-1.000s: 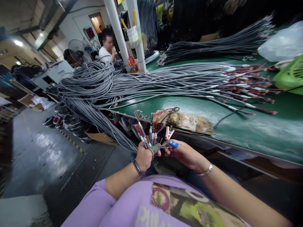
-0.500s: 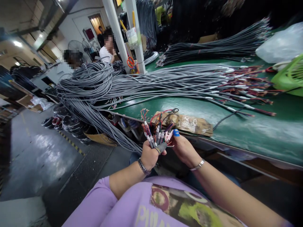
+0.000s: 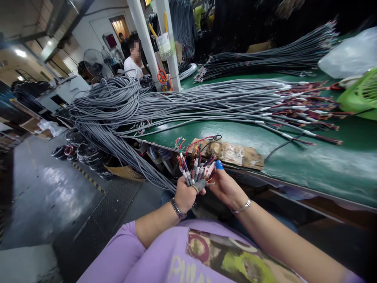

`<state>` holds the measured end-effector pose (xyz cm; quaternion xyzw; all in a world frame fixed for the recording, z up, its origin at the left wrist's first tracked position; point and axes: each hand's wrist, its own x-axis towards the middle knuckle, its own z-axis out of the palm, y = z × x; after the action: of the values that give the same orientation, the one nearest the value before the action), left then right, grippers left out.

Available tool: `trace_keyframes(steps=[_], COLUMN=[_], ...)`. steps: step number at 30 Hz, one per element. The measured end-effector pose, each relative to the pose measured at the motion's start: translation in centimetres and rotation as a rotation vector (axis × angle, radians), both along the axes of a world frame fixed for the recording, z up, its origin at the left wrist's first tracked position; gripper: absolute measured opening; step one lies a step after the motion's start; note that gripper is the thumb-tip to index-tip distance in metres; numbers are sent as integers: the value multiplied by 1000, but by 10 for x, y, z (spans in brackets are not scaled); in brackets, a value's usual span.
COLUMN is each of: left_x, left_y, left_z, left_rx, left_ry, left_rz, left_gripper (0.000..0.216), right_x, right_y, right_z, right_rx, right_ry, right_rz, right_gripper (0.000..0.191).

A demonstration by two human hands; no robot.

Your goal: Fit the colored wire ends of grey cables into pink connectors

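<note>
My left hand [image 3: 185, 194] is closed round a bunch of grey cable ends [image 3: 193, 167], whose stripped coloured wires fan upward. A grey finger cot covers its thumb. My right hand [image 3: 223, 184] is pressed against the right side of the same bunch, fingers curled on the wire tips, with a blue cot on one fingertip [image 3: 219, 165]. Both hands hover just in front of the edge of the green work table [image 3: 309, 161]. The cables in my left hand trail down and left into a big grey heap [image 3: 118, 106].
Long grey cables with red and white ends [image 3: 294, 104] lie across the table, darker bundles [image 3: 265, 55] behind. A taped brown block [image 3: 235, 153] sits at the table edge. A green basket [image 3: 361, 94] and plastic bag [image 3: 350, 53] are at right. A seated person [image 3: 132, 59] and a fan [image 3: 94, 63] are far left.
Both hands rose slightly toward the table edge. My right hand moved from holding pink-tipped wires apart to pressing against the bunch in my left hand.
</note>
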<state>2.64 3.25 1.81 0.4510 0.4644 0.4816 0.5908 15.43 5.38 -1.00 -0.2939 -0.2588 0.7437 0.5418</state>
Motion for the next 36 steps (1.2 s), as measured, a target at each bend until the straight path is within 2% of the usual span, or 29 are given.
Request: trace_keyframes(steps=[2,4,7,9,15,18,20,22,24,29,36], left_x=[-3,-7,-13,-15,-18,-20,-21,-22,-23,-23,-24], left_y=[-2,-5,-9,-11,-12,-11,-10,-10,-9,-5,-5], left_z=[1,2,-1,-3,-3,-1,-1,-1,-1,-5,-11], left_rx=[5,18,33,30,-4,-21,-25,-20,-13,28,15], left_ry=[17,42,81,102,122,153,182,192,180,97,95], left_rz=[-4,-17,-39,-55,-131,-246,-302,-284,-208,-33,-78], left_gripper=[29,31,36,37,33,32,31,31,33,35,37], right_x=[7,15,24,26,18,11,8,10,14,19,0], right_y=[-5,-10,-18,-20,-19,-21,-23,-24,-24,-29,-33], right_z=[-1,-1,1,4,16,21,22,21,18,12,12], right_rx=[-71,-118,-89,-57,109,215,222,173,90,-80,74], right_ry=[12,-28,-127,-182,-401,-471,-490,-498,-456,-259,-429], right_rz=[25,118,272,301,217,223,214,149,109,190,50], right_gripper=[50,49,45,41,41,44,44,44,43,41,37])
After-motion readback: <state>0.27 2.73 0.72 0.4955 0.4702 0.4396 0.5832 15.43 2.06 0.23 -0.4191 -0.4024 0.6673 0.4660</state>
